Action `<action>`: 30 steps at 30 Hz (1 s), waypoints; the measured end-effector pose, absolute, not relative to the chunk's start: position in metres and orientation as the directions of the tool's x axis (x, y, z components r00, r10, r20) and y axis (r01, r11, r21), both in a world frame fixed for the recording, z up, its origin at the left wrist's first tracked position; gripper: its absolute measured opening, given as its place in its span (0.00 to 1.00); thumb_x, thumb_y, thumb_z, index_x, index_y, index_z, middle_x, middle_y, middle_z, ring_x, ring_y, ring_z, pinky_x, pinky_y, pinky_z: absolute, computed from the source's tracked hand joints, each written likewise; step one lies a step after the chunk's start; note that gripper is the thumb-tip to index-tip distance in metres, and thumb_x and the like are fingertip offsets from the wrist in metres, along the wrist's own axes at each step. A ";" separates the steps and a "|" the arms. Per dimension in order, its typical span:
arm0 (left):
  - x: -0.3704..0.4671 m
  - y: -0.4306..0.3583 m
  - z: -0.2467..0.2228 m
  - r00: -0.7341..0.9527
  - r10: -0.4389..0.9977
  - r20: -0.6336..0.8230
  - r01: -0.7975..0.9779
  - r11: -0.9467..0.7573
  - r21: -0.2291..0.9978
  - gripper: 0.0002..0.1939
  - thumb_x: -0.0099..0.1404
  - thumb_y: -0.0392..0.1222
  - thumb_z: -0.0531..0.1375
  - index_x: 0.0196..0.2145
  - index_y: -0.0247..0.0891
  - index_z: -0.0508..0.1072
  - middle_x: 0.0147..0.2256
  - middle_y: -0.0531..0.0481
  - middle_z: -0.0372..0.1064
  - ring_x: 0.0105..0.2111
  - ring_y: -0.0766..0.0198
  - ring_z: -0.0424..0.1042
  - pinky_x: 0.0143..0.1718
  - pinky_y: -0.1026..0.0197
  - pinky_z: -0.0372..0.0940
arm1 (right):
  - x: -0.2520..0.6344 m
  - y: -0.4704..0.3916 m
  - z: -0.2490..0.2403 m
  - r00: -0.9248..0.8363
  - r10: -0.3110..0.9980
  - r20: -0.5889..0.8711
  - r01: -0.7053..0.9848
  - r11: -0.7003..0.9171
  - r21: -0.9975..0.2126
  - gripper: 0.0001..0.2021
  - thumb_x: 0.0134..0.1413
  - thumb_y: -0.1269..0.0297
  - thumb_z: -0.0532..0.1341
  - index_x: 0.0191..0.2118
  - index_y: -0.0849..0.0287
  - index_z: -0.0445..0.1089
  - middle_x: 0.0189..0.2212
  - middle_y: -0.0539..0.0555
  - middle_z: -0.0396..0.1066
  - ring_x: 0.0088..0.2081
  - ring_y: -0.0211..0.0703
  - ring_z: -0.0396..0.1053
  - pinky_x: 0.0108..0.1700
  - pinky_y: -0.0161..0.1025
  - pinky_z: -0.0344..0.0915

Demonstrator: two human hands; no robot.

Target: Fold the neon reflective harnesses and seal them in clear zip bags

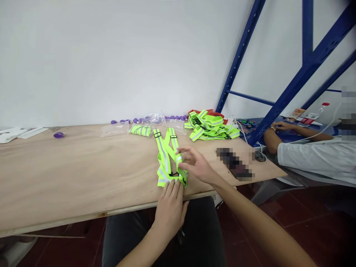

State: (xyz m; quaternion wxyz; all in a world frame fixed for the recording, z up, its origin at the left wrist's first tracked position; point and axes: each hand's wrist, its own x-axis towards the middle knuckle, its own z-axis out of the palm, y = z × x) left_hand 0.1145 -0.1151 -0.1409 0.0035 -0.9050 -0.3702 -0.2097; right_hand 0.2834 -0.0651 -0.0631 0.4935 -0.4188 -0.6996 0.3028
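Observation:
A neon-yellow reflective vest (165, 157) made of straps with grey stripes lies on the wooden table in front of me. Black buckles show on its two upper straps, and a black clip sits near its lower band. My left hand (170, 207) rests with straight fingers on the lower band at the table's front edge. Over the right-hand strap is my right hand (198, 165), its fingers curved and thumb apart; whether the fingertips touch the strap is hard to tell.
A heap of similar vests (208, 126) lies at the back right, a folded vest (140, 130) beside clear plastic bags (115, 129). Several purple pieces line the wall; one purple roll (58, 135) sits left. A blurred-out dark object (235, 163), blue rack (292, 89) and another person's arm (269, 140) are right.

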 end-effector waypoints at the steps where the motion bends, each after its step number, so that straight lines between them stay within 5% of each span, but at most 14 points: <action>1: 0.116 -0.116 -0.142 0.631 0.677 0.378 0.681 -0.717 0.148 0.25 0.67 0.41 0.57 0.59 0.26 0.66 0.58 0.32 0.67 0.60 0.41 0.64 0.61 0.41 0.61 | 0.268 -0.059 -0.062 -0.242 0.876 0.417 0.317 0.477 -0.820 0.21 0.57 0.74 0.62 0.55 0.54 0.63 0.47 0.56 0.72 0.36 0.41 0.74 0.35 0.37 0.74; 6: 0.126 -0.123 -0.139 0.600 0.750 0.278 0.724 -0.657 0.209 0.26 0.65 0.39 0.57 0.59 0.27 0.67 0.54 0.30 0.69 0.55 0.37 0.68 0.54 0.36 0.65 | 0.219 -0.041 -0.079 -0.557 0.793 0.247 0.480 0.550 -0.683 0.22 0.51 0.73 0.68 0.53 0.59 0.70 0.35 0.49 0.75 0.31 0.37 0.69 0.33 0.33 0.69; 9: 0.123 -0.123 -0.131 0.596 0.771 0.223 0.713 -0.637 0.293 0.24 0.65 0.40 0.58 0.57 0.27 0.69 0.52 0.28 0.71 0.52 0.35 0.70 0.52 0.36 0.67 | 0.217 -0.036 -0.092 -0.634 0.747 0.200 0.494 0.591 -0.638 0.22 0.47 0.68 0.72 0.50 0.58 0.74 0.39 0.51 0.77 0.35 0.40 0.71 0.39 0.35 0.69; 13: 0.099 -0.112 -0.117 0.602 0.724 0.337 0.481 -0.666 0.570 0.11 0.69 0.39 0.55 0.44 0.37 0.76 0.40 0.41 0.77 0.41 0.51 0.76 0.44 0.52 0.72 | 0.227 -0.035 -0.100 -0.612 0.777 0.148 0.485 0.517 -0.705 0.16 0.56 0.65 0.65 0.51 0.59 0.75 0.41 0.53 0.79 0.37 0.40 0.73 0.41 0.36 0.70; 15: 0.083 -0.104 -0.113 0.463 0.754 0.467 0.373 -0.643 0.669 0.13 0.72 0.38 0.51 0.34 0.39 0.73 0.31 0.47 0.74 0.34 0.58 0.74 0.38 0.56 0.70 | 0.231 -0.037 -0.104 -0.578 0.799 0.168 0.436 0.476 -0.764 0.14 0.60 0.70 0.60 0.49 0.59 0.77 0.42 0.54 0.79 0.37 0.39 0.74 0.41 0.36 0.70; 19: 0.064 -0.091 -0.116 0.284 0.792 0.540 0.419 -0.609 0.673 0.08 0.72 0.37 0.51 0.39 0.39 0.69 0.42 0.43 0.70 0.46 0.56 0.70 0.49 0.52 0.66 | 0.229 -0.039 -0.113 -0.500 0.808 0.313 0.369 0.525 -0.767 0.20 0.55 0.78 0.56 0.49 0.59 0.76 0.50 0.56 0.77 0.39 0.39 0.74 0.42 0.37 0.72; 24: 0.064 -0.085 -0.126 0.388 0.857 0.340 0.537 -0.510 0.672 0.05 0.71 0.37 0.51 0.40 0.40 0.66 0.39 0.46 0.69 0.40 0.56 0.72 0.40 0.54 0.69 | 0.230 -0.053 -0.115 -0.356 0.798 0.486 0.405 0.601 -0.689 0.16 0.56 0.77 0.55 0.46 0.58 0.75 0.48 0.57 0.75 0.46 0.42 0.74 0.43 0.39 0.73; 27: 0.065 -0.084 -0.130 0.435 0.844 0.313 0.604 -0.532 0.594 0.09 0.71 0.37 0.51 0.48 0.41 0.66 0.44 0.44 0.70 0.44 0.53 0.72 0.41 0.53 0.70 | 0.243 -0.075 -0.120 -0.270 0.759 0.593 0.624 0.607 -0.492 0.12 0.61 0.73 0.55 0.43 0.58 0.75 0.41 0.57 0.76 0.45 0.45 0.73 0.47 0.45 0.72; 30: 0.066 -0.084 -0.133 0.501 0.790 0.354 0.645 -0.613 0.456 0.16 0.72 0.39 0.52 0.57 0.41 0.64 0.54 0.42 0.68 0.53 0.50 0.68 0.47 0.50 0.70 | 0.262 -0.100 -0.132 -0.254 0.757 0.602 0.829 0.491 -0.268 0.10 0.63 0.69 0.57 0.47 0.59 0.74 0.47 0.62 0.75 0.50 0.53 0.71 0.52 0.53 0.70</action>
